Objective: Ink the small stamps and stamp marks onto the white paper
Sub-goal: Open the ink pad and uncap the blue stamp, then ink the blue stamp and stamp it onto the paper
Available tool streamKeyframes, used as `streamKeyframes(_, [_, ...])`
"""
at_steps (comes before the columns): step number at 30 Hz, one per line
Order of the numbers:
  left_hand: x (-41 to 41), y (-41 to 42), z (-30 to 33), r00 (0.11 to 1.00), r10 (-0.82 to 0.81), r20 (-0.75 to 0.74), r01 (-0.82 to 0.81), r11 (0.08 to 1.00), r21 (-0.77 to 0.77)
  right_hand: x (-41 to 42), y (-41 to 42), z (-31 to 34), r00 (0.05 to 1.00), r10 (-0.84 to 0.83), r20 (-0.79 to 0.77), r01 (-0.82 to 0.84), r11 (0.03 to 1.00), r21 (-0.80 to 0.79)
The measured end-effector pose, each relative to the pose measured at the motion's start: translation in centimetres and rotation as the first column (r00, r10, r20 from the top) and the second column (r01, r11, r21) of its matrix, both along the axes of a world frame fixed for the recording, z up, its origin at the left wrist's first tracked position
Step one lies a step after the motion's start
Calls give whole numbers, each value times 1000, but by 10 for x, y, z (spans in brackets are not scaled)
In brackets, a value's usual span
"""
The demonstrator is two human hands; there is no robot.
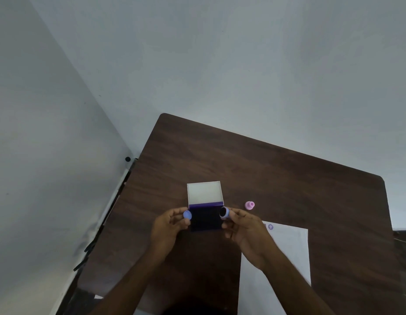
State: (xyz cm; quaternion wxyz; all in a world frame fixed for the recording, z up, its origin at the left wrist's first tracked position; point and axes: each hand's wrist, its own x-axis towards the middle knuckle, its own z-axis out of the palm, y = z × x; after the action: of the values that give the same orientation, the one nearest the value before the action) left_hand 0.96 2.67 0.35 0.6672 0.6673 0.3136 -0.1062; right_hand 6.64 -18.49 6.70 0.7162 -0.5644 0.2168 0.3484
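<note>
An open ink pad lies on the dark wooden table, its dark purple inked face towards me and its pale lid flipped back. My left hand pinches a small blue round cap at the pad's left edge. Over the pad's right edge, my right hand holds a small blue stamp with its dark inked face turned left. A pink stamp stands on the table to the right. The white paper lies under my right forearm and bears a purple round mark near its top corner.
The table stands in a corner of grey walls, its far edge close to the wall. A dark strip with a black knob runs along the table's left side. The table's right edge is near the frame's right border.
</note>
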Motion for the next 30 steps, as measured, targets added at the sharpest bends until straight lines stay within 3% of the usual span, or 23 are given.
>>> streamKeyframes(3, [-5,16,-15,997,-82,-16,83,967,242,0,0,1,1000,14,-5,-13,997,71])
streamKeyframes(10, [-1,31,-34,997,-81,-15,80,913,399,-2,0,1,999,-1,-53,8,989,148])
streamKeyframes(16, [-3,38,-53,975,-219,26,140,707,693,-3,1,4,993,-45,-113,71,969,237])
streamKeyframes(25, [-3,44,-62,963,-268,-38,217,681,699,-2,3,6,986,-52,-161,93,962,257])
streamKeyframes(30, [0,32,-33,991,-120,53,70,825,561,-3,3,10,982,-68,-176,125,932,341])
